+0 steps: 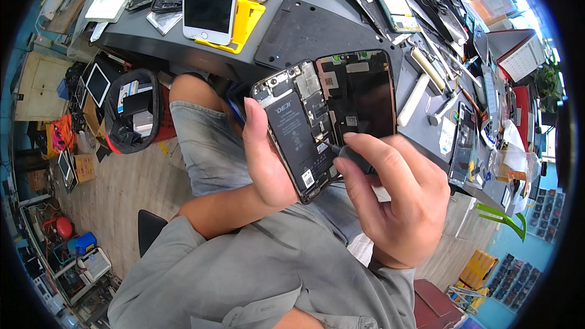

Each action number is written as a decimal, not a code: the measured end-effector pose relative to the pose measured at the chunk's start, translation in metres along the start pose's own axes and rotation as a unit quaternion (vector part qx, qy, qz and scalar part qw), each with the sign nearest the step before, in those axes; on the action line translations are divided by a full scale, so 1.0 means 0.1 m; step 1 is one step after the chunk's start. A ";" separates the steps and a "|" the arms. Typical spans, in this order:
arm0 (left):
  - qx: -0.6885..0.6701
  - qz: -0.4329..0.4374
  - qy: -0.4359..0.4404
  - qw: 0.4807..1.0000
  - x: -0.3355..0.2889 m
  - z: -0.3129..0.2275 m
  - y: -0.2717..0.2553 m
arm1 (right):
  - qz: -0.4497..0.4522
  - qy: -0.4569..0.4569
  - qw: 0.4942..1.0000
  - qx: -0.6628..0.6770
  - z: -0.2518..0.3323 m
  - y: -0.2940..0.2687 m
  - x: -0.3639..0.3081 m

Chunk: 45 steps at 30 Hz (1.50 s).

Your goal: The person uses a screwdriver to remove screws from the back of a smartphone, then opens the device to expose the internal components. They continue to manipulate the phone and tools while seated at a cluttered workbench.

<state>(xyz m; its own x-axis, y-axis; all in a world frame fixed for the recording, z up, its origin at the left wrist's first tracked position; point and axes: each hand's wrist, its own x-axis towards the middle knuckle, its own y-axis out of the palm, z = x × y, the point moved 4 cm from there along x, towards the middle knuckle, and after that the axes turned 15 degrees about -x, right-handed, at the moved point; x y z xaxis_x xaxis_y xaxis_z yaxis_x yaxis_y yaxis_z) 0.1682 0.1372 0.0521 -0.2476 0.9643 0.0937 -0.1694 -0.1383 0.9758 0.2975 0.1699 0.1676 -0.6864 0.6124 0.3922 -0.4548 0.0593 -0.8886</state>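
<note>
An opened smartphone [291, 123] is held up in my left hand [267, 167], the thumb along its left edge and the palm behind it. Its black battery and bare circuit board face me. The display panel [368, 94] is folded out to the right like a book cover. My right hand [405, 192] pinches a small screwdriver [357, 157] with a dark handle. The tip of the screwdriver points at the lower part of the board, near a white label; whether it touches a screw is too small to tell.
Beyond the phone, a dark mat [304, 33] lies on the grey workbench [234, 61]. A white tablet [211, 0] rests on a yellow holder [247, 21]. Phone parts and a mallet [443, 109] crowd the right side. A lined bin [131, 109] stands at left.
</note>
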 end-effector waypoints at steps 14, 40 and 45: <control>-0.004 -0.010 0.015 1.000 -0.01 0.00 0.02 | 0.044 0.006 0.999 0.032 -0.02 -0.06 0.04; -0.007 -0.029 0.026 0.999 -0.01 -0.01 0.02 | 0.037 0.058 0.995 0.074 -0.04 -0.04 -0.07; 0.018 -0.039 0.020 0.999 -0.01 -0.04 0.01 | -0.005 0.031 0.995 0.095 -0.05 -0.04 -0.09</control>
<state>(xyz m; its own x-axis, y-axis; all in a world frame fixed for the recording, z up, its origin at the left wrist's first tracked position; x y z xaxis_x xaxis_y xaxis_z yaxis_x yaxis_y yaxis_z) 0.1643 0.1348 0.0525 -0.2737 0.9618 0.0093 -0.1563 -0.0540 0.9862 0.3084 0.1685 0.1660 -0.6474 0.6606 0.3801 -0.5651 -0.0815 -0.8210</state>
